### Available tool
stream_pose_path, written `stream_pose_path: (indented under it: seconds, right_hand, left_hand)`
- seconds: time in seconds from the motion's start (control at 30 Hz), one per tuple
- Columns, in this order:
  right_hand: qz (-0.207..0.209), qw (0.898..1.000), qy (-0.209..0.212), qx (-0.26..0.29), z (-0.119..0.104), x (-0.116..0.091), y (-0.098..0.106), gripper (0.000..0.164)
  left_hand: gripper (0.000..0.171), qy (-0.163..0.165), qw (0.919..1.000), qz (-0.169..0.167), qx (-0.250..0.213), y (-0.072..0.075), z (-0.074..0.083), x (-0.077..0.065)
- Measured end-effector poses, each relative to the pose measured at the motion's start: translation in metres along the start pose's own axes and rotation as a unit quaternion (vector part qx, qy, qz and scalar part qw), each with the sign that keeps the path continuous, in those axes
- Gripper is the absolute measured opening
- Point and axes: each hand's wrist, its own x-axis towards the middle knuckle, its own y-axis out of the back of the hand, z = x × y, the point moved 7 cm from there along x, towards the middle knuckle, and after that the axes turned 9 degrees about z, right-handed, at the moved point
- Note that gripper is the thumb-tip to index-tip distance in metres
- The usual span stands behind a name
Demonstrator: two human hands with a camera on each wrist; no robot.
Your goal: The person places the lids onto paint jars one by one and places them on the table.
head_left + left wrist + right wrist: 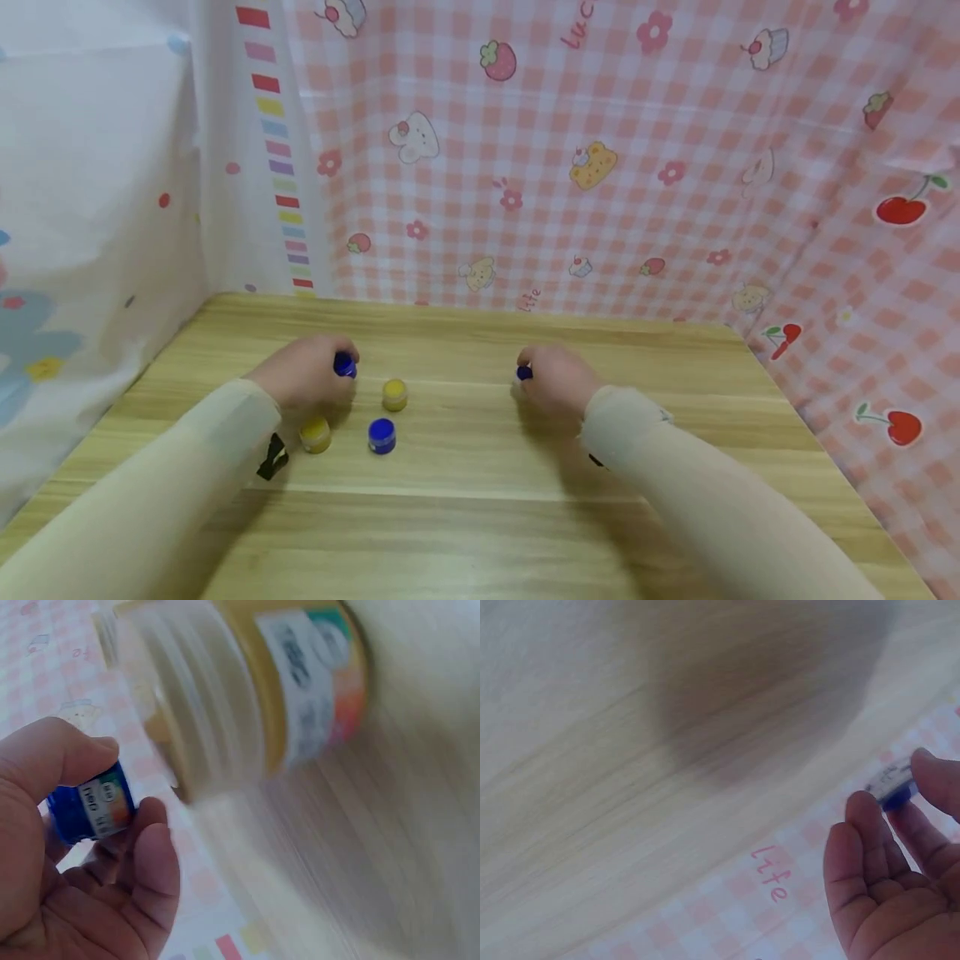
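My left hand pinches a small blue paint jar between thumb and fingers; the jar's printed label faces the left wrist camera. Well to the right, my right hand holds another small blue jar in its fingertips. In the right wrist view, that jar's pale side and blue part show; the fingers hide much of it. Nearest to the left hand stand a yellow paint jar below its wrist, a second yellow jar to its right and a blue jar.
A wooden table carries everything. Behind it hangs a pink checked cloth, with more printed cloth at the left side. Close to the left wrist camera, a labelled yellow jar looms large. A dark strap piece shows by the left sleeve.
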Motion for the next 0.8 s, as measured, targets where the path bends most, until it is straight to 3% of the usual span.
stream_pose_path:
  seconds: [0.2, 0.43, 0.8]
  right_hand:
    - [0.027, 0.997, -0.011, 0.074, -0.007, -0.006, 0.016, 0.038]
    - [0.042, 0.986, 0.000, 0.162, -0.022, -0.014, 0.023, 0.042]
    - [0.036, 0.967, 0.005, 0.254, -0.044, -0.024, 0.021, 0.027]
  left_hand:
    - [0.041, -0.014, 0.9982, 0.019, -0.055, -0.001, 0.013, 0.003]
    - [0.030, -0.039, 0.9923, 0.039, -0.111, -0.005, 0.034, 0.006]
    - [0.031, -0.061, 0.9862, 0.035, -0.150, -0.018, 0.066, 0.010]
